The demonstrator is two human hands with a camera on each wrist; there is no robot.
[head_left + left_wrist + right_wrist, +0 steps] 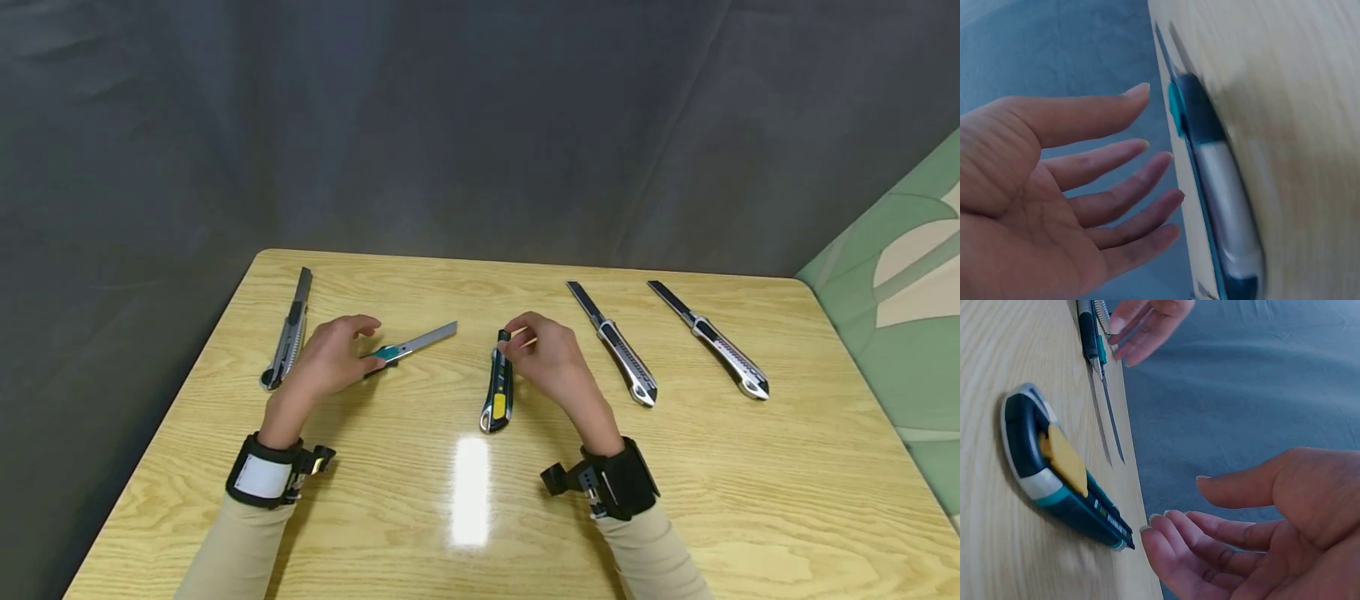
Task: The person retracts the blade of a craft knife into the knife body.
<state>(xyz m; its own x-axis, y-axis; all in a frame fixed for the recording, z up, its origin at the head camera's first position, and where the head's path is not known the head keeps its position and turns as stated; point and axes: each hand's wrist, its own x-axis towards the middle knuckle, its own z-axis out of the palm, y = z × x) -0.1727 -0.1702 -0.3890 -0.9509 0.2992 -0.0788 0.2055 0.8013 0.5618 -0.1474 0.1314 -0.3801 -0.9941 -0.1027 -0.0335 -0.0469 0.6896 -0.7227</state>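
My left hand (326,358) hovers by a teal-and-black utility knife (387,355), fingers loosely bent and nothing in them. That knife's long blade (431,337) is out and points right; the left wrist view shows a gap between the fingers and its handle (1219,194). My right hand (551,354) is over the front end of a dark utility knife with a yellow slider (499,404), partly hiding it. In the right wrist view the right fingers (1172,550) are relaxed, beside the tip of this knife (1072,481), which shows no blade.
Left of my left hand lies a silver-and-black utility knife (288,346), blade out toward the back. Two more silver-and-black utility knives, one nearer (628,358) and one farther right (727,354), lie slanted with blades out. A dark curtain (480,125) hangs behind the wooden table (375,517).
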